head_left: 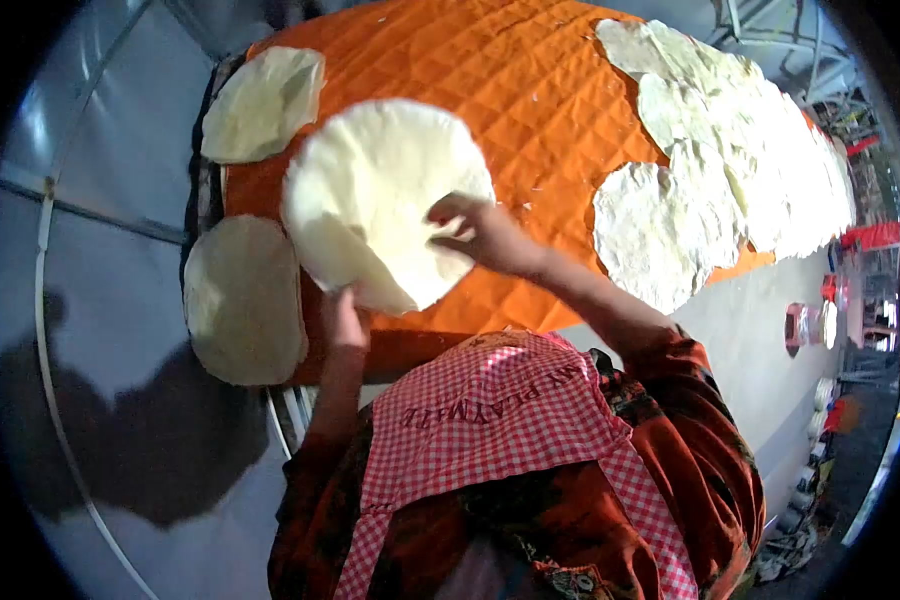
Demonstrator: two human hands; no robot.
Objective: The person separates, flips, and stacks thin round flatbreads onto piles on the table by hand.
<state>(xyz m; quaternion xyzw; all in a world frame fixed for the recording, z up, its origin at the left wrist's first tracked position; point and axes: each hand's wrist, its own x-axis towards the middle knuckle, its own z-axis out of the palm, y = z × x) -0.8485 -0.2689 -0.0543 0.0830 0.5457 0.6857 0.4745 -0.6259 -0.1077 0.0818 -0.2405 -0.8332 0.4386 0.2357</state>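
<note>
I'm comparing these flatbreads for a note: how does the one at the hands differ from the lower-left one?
The held flatbread has a fold near its lower edge, by the left hand; the lower-left flatbread lies spread out. The held flatbread looks brighter, the lower-left flatbread dimmer, partly in shadow. Both are thin and pale.

Clear lane: you are having a bare strip of orange quilted cloth point(560, 90) running from the far edge nearward, between the held round sheet point(380, 180) and the overlapping pale sheets point(750, 160). Obstacles: your right forearm point(595, 295) is crossing its near end; two flat sheets, far point(265, 105) and near point(245, 300), are blocking the left edge.
</note>
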